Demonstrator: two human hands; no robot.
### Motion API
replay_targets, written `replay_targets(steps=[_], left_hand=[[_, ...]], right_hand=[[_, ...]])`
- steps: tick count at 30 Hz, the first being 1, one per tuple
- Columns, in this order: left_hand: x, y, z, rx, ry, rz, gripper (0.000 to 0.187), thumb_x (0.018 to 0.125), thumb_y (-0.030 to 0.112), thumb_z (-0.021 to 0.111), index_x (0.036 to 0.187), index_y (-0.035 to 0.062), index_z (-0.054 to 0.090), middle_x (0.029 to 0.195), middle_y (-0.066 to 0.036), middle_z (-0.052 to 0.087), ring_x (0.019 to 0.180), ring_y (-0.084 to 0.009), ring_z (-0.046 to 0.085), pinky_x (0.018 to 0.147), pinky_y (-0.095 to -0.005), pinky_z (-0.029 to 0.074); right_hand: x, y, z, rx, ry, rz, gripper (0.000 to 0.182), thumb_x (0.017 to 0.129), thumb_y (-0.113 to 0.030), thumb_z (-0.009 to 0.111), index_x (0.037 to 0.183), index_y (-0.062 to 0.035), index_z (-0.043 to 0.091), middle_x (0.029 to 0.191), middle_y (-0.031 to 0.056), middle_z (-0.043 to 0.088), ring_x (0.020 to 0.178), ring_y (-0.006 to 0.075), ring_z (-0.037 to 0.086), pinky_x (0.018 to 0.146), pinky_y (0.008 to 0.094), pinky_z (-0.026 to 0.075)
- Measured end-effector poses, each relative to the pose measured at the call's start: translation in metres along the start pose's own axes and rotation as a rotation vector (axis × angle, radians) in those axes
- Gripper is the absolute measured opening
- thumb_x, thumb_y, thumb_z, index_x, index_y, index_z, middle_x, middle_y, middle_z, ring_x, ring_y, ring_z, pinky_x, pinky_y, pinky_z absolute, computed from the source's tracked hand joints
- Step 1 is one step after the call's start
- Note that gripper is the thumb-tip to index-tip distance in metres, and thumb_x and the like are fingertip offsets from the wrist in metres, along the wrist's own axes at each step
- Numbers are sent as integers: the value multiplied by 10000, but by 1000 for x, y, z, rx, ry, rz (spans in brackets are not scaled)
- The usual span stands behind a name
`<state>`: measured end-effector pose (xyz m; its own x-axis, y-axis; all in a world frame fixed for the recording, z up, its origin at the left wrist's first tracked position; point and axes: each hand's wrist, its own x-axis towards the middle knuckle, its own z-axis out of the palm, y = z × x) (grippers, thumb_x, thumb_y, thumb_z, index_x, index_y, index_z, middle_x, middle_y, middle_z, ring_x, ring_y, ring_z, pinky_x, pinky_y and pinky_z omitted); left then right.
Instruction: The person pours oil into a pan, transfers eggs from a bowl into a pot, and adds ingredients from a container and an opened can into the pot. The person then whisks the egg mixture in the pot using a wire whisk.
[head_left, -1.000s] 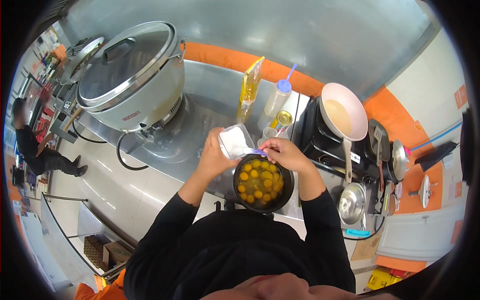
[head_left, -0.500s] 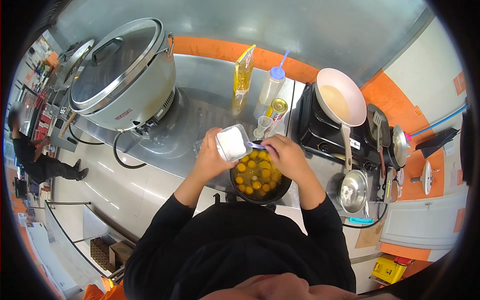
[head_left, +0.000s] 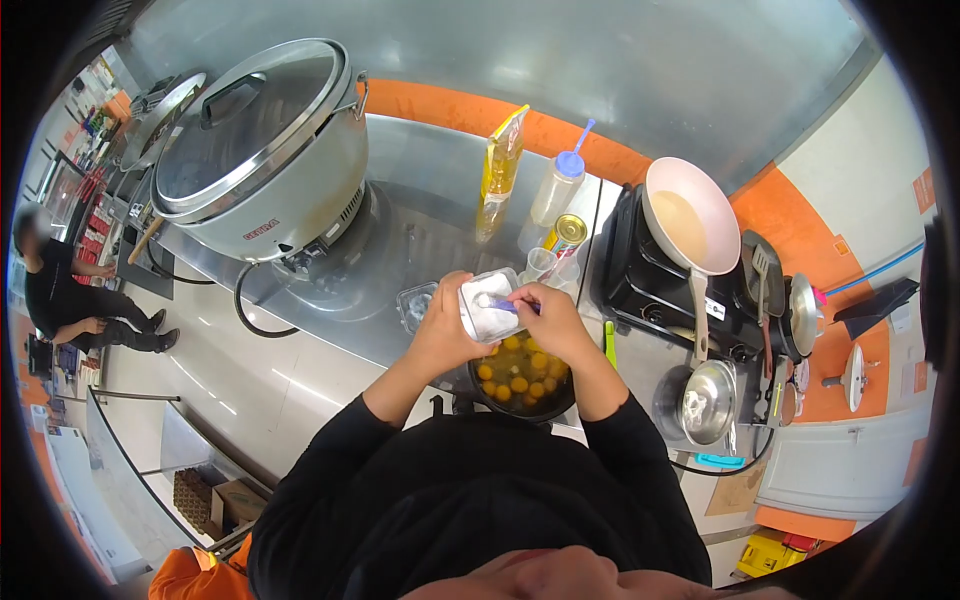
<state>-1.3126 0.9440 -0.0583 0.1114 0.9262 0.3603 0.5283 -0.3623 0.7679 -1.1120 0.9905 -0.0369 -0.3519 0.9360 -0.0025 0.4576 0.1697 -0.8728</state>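
My left hand (head_left: 446, 325) is closed round a clear plastic tub (head_left: 487, 318) of white powder, tilted over the counter's front edge. Between the fingers of my right hand (head_left: 548, 318) is a small purple spoon (head_left: 500, 304), its tip in the powder. Just below both hands sits a dark round pan (head_left: 570, 397) holding several cracked eggs, the yolks (head_left: 517, 384) whole in the clear whites. Another small clear container (head_left: 411, 306) stands left of my left hand. Behind my right hand are small clear cups (head_left: 540, 263) and a yellow can (head_left: 566, 235).
A large rice cooker (head_left: 270, 190) stands at the left. Farther back are a yellow pouch (head_left: 499, 170) and a squeeze bottle (head_left: 556, 190). On the right, a pink frying pan (head_left: 690, 215) rests on a black stove (head_left: 640, 270), near a metal bowl (head_left: 708, 400). Another person (head_left: 75, 290) stands far left.
The spoon has moved from the tub's right edge into the powder. My hands are now closer together. The small container at the left and a green handle at the right have come into clearer view.
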Motion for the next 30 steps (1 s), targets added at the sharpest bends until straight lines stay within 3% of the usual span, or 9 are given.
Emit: replay_targets(steps=[1, 7, 22, 30], left_hand=[[0, 0, 0, -9, -4, -24, 1023, 511, 154, 913, 1332, 21, 318, 1287, -220, 456, 1207, -419, 487, 1012, -456, 427], [3, -4, -1, 37, 44, 23, 1026, 520, 174, 917, 1344, 52, 318, 1280, -205, 458, 1174, -403, 514, 977, -453, 450], [12, -9, 5, 34, 23, 32, 1031, 518, 173, 920, 1346, 45, 318, 1290, -210, 450, 1185, -400, 506, 997, -453, 433], [7, -19, -5, 105, 48, -33, 1015, 521, 182, 919, 1329, 0, 332, 1292, -214, 445, 1183, -396, 502, 1004, -433, 434]], right_hand=[[0, -1, -2, 48, -47, -13, 133, 880, -39, 603, 973, 26, 674, 840, 129, 701, 753, 196, 661, 710, 326, 505], [1, -8, -1, 177, -249, 164, 150, 909, -66, 602, 1002, 25, 677, 820, 72, 680, 713, 130, 617, 671, 288, 491], [6, 3, -13, 252, -315, 284, 166, 920, -80, 585, 1025, 14, 672, 798, 38, 648, 684, 102, 584, 651, 258, 478], [-21, 3, -46, 214, -223, 251, 157, 929, -64, 568, 1030, 9, 664, 852, 40, 649, 700, 95, 563, 671, 266, 480]])
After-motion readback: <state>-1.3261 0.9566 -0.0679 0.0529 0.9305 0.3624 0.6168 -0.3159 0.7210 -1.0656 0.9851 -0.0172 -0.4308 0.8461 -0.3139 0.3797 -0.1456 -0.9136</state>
